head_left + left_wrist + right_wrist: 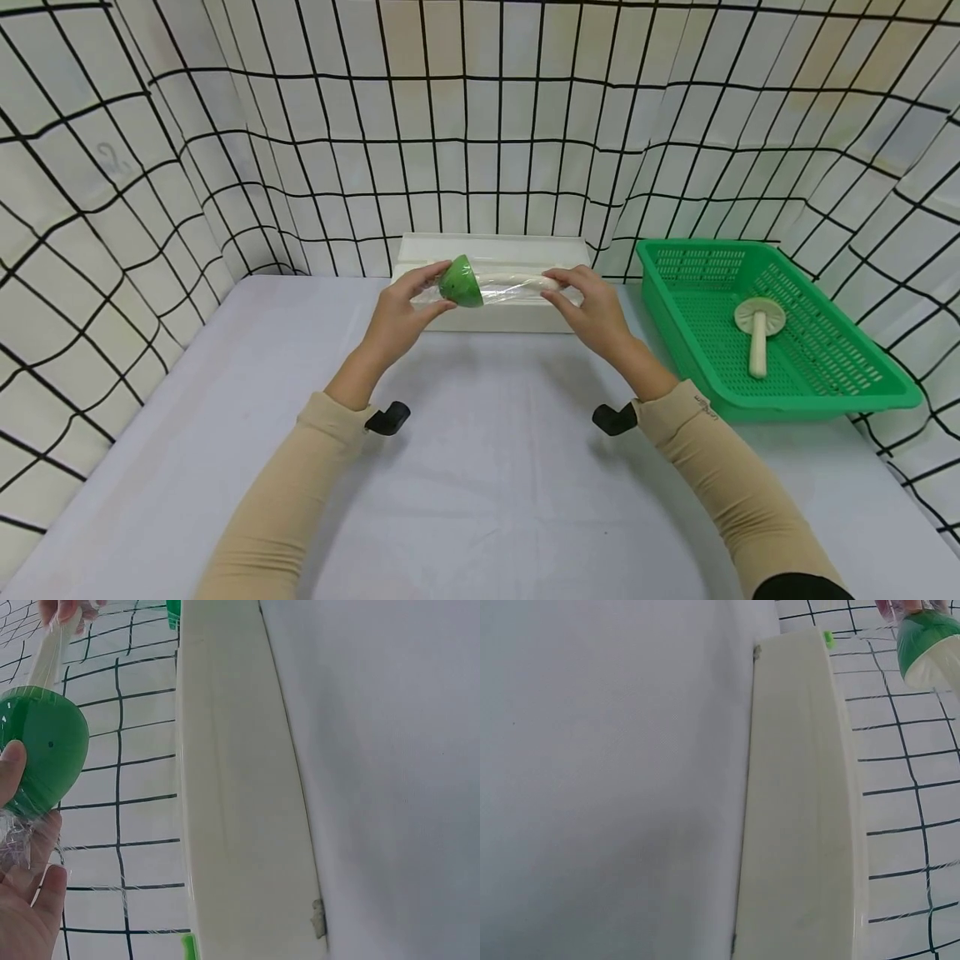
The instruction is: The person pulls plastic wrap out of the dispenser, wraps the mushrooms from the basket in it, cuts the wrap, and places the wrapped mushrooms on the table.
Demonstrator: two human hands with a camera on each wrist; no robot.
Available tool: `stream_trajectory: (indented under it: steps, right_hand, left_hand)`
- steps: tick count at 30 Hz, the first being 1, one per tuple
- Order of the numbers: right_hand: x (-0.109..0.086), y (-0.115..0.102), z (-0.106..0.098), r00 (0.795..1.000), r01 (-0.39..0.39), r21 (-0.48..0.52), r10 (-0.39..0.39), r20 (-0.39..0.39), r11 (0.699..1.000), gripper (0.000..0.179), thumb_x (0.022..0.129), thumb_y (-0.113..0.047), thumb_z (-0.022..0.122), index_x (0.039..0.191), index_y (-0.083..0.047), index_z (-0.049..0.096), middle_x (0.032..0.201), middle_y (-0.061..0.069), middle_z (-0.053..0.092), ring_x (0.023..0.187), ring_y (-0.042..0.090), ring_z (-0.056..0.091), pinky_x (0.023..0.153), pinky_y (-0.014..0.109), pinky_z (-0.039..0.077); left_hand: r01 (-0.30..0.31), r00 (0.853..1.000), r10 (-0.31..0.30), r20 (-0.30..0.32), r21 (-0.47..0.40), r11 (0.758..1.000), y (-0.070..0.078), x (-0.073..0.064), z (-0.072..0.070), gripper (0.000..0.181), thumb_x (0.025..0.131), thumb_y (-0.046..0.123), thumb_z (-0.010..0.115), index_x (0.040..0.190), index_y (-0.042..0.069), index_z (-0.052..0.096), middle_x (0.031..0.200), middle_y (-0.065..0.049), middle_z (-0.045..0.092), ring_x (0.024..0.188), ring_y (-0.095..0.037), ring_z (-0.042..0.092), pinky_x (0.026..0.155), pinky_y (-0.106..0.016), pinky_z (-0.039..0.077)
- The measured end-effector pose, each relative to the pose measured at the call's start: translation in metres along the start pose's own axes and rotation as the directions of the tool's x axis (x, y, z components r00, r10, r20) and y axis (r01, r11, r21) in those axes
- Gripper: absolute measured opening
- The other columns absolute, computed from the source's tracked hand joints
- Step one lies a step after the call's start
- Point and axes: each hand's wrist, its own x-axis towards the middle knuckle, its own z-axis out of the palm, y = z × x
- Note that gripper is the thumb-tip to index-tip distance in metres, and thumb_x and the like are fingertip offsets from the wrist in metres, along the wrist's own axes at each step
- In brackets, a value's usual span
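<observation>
Both hands hold a mushroom-shaped object with a green domed head (462, 283) and a white handle (513, 283), wrapped in clear plastic film, level above a long white box. My left hand (396, 315) grips the green-head end between thumb and fingers; in the left wrist view the dome (51, 754) shows with crinkled film below it. My right hand (592, 310) pinches the film-covered handle end. In the right wrist view only part of the green head (926, 634) and the fingers behind it appear at the top right corner.
The white box (495, 321) stands at the table's back edge, a small green piece (829, 640) at its end. At right, a green basket (817, 408) holds a white disc-headed tool with a handle (758, 354). Black wire mesh (501, 133) encloses the back and sides.
</observation>
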Motion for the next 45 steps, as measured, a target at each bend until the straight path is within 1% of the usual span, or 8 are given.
stream_trajectory:
  steps: [6,16,22,29,34,39,42,45]
  right_hand:
    - [0.0,-0.001,-0.003,1.0,0.028,-0.006,-0.028,-0.007,1.0,0.03,0.092,-0.006,0.077,0.12,0.003,0.072,0.1,0.016,0.068,0.096,0.031,0.064,0.083,0.049,0.054]
    - [0.0,-0.005,-0.012,0.998,0.047,-0.032,-0.048,-0.039,0.998,0.031,0.09,-0.006,0.079,0.119,0.002,0.072,0.098,0.015,0.068,0.095,0.03,0.065,0.08,0.044,0.053]
    - [-0.001,-0.007,-0.016,0.996,0.073,-0.02,-0.074,-0.048,0.997,0.03,0.09,-0.005,0.079,0.118,0.002,0.073,0.098,0.015,0.068,0.094,0.03,0.064,0.079,0.048,0.054]
    - [-0.001,-0.01,-0.019,0.997,0.069,-0.027,-0.07,-0.041,0.997,0.03,0.091,-0.007,0.078,0.119,0.001,0.073,0.099,0.014,0.068,0.094,0.03,0.064,0.077,0.041,0.052]
    - [0.0,-0.013,-0.02,0.995,0.084,-0.029,-0.085,-0.046,0.996,0.03,0.09,-0.006,0.079,0.119,0.001,0.073,0.098,0.013,0.067,0.091,0.03,0.064,0.074,0.044,0.052]
    - [0.002,-0.015,-0.021,0.989,0.137,-0.02,-0.138,-0.061,0.99,0.029,0.089,-0.003,0.079,0.117,0.002,0.073,0.095,0.013,0.067,0.089,0.03,0.064,0.073,0.048,0.053]
    - [0.002,-0.017,-0.021,0.987,0.152,-0.02,-0.153,-0.057,0.988,0.029,0.089,-0.003,0.079,0.117,0.001,0.073,0.095,0.012,0.067,0.089,0.029,0.064,0.073,0.041,0.052]
    - [0.001,-0.019,-0.021,0.986,0.158,-0.017,-0.159,-0.047,0.987,0.029,0.089,-0.004,0.079,0.117,0.0,0.074,0.095,0.01,0.068,0.088,0.028,0.063,0.069,0.033,0.047]
  left_hand:
    - [-0.016,1.0,0.016,-0.003,0.006,1.0,0.002,0.0,0.0,0.062,0.087,0.002,0.08,0.144,0.002,0.055,0.143,-0.016,0.058,0.131,-0.032,0.055,0.11,-0.049,0.042]
    - [-0.082,0.996,0.082,-0.021,0.004,0.997,0.009,0.001,0.001,0.06,0.087,0.001,0.079,0.143,0.001,0.056,0.142,-0.016,0.059,0.129,-0.031,0.057,0.11,-0.045,0.044]
    - [-0.098,0.995,0.098,-0.028,0.003,0.995,0.014,0.0,0.001,0.06,0.087,0.001,0.08,0.142,0.001,0.057,0.141,-0.015,0.06,0.13,-0.031,0.057,0.109,-0.042,0.044]
    - [-0.119,0.992,0.12,-0.039,0.022,0.993,0.018,-0.001,-0.001,0.061,0.085,0.0,0.081,0.142,0.001,0.058,0.14,-0.015,0.061,0.129,-0.03,0.057,0.109,-0.043,0.044]
    - [-0.139,0.989,0.14,-0.051,0.028,0.99,0.019,-0.002,-0.004,0.063,0.083,-0.002,0.082,0.141,0.0,0.058,0.139,-0.016,0.061,0.129,-0.031,0.057,0.11,-0.043,0.044]
    - [-0.175,0.982,0.176,-0.067,0.022,0.984,0.02,-0.002,-0.007,0.062,0.083,-0.003,0.082,0.14,0.0,0.059,0.139,-0.015,0.062,0.129,-0.03,0.057,0.109,-0.042,0.044]
    - [-0.177,0.981,0.178,-0.074,0.02,0.984,0.02,-0.004,-0.007,0.062,0.083,-0.003,0.082,0.141,0.0,0.059,0.139,-0.014,0.061,0.13,-0.029,0.056,0.11,-0.041,0.044]
    - [-0.17,0.982,0.171,-0.079,0.018,0.985,0.02,-0.009,-0.008,0.063,0.083,-0.004,0.081,0.141,0.001,0.058,0.14,-0.013,0.061,0.131,-0.029,0.056,0.109,-0.041,0.044]
